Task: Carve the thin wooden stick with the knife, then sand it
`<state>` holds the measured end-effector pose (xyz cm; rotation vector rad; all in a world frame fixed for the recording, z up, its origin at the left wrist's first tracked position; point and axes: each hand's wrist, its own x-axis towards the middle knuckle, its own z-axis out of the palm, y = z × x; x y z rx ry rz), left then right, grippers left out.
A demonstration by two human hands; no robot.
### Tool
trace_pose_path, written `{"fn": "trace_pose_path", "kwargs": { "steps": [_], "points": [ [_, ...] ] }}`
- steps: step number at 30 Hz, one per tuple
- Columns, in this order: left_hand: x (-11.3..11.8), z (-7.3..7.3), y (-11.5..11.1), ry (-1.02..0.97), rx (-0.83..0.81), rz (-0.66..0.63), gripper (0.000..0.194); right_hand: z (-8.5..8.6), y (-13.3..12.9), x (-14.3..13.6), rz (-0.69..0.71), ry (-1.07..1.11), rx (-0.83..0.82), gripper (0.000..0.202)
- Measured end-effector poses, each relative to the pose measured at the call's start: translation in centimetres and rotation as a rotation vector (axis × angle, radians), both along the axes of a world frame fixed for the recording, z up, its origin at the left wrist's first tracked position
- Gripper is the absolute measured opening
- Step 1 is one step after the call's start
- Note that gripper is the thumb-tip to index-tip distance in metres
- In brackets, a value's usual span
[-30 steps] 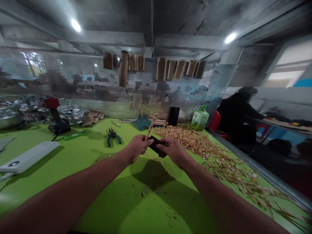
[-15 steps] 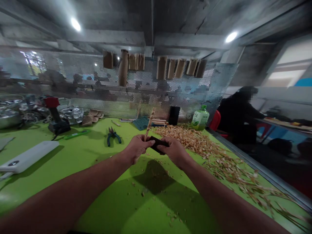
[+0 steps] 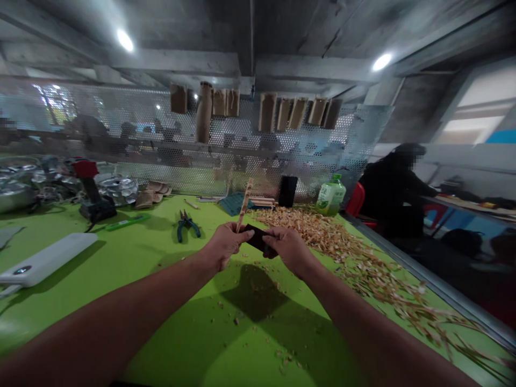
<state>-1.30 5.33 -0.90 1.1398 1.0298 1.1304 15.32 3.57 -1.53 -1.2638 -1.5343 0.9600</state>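
Above the middle of the table, my left hand (image 3: 226,244) is closed around the lower end of a thin pale strip of wood or bamboo (image 3: 245,200) with darker bands, which stands up slightly tilted. My left thumb also presses on one end of a small dark, flat rectangular piece (image 3: 255,238); I cannot make out what it is. At its other end my right hand (image 3: 285,248) pinches the same dark piece between thumb and fingers. Both hands are raised off the table, with their shadow below.
Wood shavings (image 3: 322,231) spread along the right side of the green table (image 3: 177,322). Behind stand a green-capped bottle (image 3: 331,194) and a black upright slab (image 3: 287,191). Pliers (image 3: 187,226), a cordless drill (image 3: 93,188) and a white device (image 3: 52,258) lie left. A person (image 3: 391,188) sits at right.
My right fingers have shifted on the dark piece, so more of its face shows between the hands. The strip leans slightly further left; my arms stay nearly in place.
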Motion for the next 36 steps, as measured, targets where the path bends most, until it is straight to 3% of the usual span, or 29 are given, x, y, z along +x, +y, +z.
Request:
{"fn": "trace_pose_path", "kwargs": {
  "steps": [8, 13, 21, 26, 33, 36],
  "points": [
    [0.0, 0.2, -0.5, -0.037, 0.019, -0.087, 0.034, -0.3, -0.2, 0.1, -0.023, -0.063, 0.061, 0.025],
    [-0.4, -0.1, 0.1, -0.071, 0.040, -0.176, 0.038, -0.3, 0.1, 0.6, -0.051, -0.143, 0.104, 0.019],
    [-0.1, -1.2, 1.1, -0.011, 0.090, -0.031, 0.038, -0.2, 0.0, 0.3, -0.013, -0.208, 0.111, 0.017],
    [0.1, -0.8, 0.7, 0.046, 0.147, 0.051, 0.029, 0.1, -0.5, 0.2, -0.011, -0.176, 0.095, 0.016],
    [-0.4, 0.1, 0.4, 0.054, 0.179, -0.057, 0.041, 0.0, 0.3, 0.9, -0.033, -0.075, 0.069, 0.022],
    [-0.4, 0.0, 0.6, 0.061, 0.200, -0.027, 0.036, -0.2, 0.4, 0.9, -0.016, -0.036, 0.065, 0.027]
  ]
}}
